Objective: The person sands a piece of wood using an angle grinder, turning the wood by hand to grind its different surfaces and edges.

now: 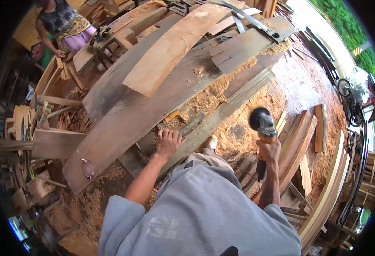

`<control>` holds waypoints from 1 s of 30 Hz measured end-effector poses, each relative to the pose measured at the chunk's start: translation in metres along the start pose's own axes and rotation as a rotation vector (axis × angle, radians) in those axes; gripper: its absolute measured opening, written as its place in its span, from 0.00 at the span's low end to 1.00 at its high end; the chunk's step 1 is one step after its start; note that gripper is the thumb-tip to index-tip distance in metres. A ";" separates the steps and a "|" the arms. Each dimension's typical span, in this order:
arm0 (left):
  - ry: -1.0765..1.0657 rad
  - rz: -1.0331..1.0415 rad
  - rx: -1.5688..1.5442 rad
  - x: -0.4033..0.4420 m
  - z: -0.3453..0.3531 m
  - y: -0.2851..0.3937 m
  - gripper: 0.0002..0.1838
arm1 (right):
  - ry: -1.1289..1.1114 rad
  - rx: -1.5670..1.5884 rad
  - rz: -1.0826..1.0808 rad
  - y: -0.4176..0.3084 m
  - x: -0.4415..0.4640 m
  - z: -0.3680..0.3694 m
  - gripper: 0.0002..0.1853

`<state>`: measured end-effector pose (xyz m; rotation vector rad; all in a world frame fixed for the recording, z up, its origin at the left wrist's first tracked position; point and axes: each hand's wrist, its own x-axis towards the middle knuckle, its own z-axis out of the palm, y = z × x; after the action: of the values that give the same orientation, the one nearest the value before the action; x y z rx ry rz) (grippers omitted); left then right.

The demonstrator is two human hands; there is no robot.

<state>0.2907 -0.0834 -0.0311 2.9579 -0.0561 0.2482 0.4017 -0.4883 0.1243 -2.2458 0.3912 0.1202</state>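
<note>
My right hand [269,150] is wrapped around the body of an angle grinder [267,131], held out to the right of my body. Its round black disc [260,118] points away from me, clear of any wood. Over the sawdust-strewn gap in the workbench, my left hand [168,143] has its fingers spread and slightly bent, with nothing visible in them. Just beyond those fingers lie a small yellow-brown block [171,116] and a greyish strip [191,125]. A long plank [153,115] runs past on the left.
A pale board [174,47] and a metal square [255,23] lie across the bench. Wood beams [296,147] and offcuts stand at right. A person [63,25] is at upper left. A motorbike [356,98] is parked at far right. Sawdust covers the floor.
</note>
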 end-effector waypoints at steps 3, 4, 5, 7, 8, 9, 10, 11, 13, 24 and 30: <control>-0.047 0.038 -0.008 -0.010 -0.003 -0.019 0.22 | 0.032 0.062 0.002 0.026 -0.016 0.001 0.14; -0.039 -0.002 0.015 -0.006 -0.012 -0.026 0.22 | 0.068 0.061 -0.056 0.037 -0.019 0.007 0.15; -0.158 0.097 -0.052 0.001 -0.018 -0.032 0.21 | 0.034 0.045 -0.019 0.025 -0.029 0.007 0.15; -0.255 0.176 -0.109 0.002 -0.027 -0.043 0.20 | -0.011 0.035 -0.013 0.031 -0.036 0.008 0.15; -0.220 0.166 -0.235 0.000 -0.029 -0.045 0.20 | 0.068 0.070 -0.093 0.060 -0.028 0.015 0.15; -0.186 0.167 -0.361 -0.001 -0.031 -0.047 0.21 | 0.152 0.109 -0.165 0.072 -0.021 0.021 0.15; -0.177 0.164 -0.348 -0.002 -0.041 -0.045 0.21 | 0.149 0.120 -0.174 0.069 -0.020 0.021 0.15; -0.215 0.065 -0.479 -0.005 -0.060 -0.040 0.22 | 0.153 0.146 -0.142 0.058 -0.026 0.018 0.15; -0.195 0.024 -0.576 -0.014 -0.069 -0.041 0.22 | 0.158 0.152 -0.074 0.057 -0.027 0.015 0.14; -0.355 -0.182 -0.373 0.012 -0.167 -0.075 0.30 | 0.083 0.104 -0.003 0.050 0.000 0.000 0.12; -0.153 0.079 -0.091 0.012 -0.122 -0.186 0.25 | 0.132 0.137 -0.113 0.030 0.001 0.016 0.11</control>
<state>0.2918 0.1209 0.0584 2.8811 -0.1991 0.0274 0.3935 -0.4945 0.0924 -2.1403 0.3316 -0.1110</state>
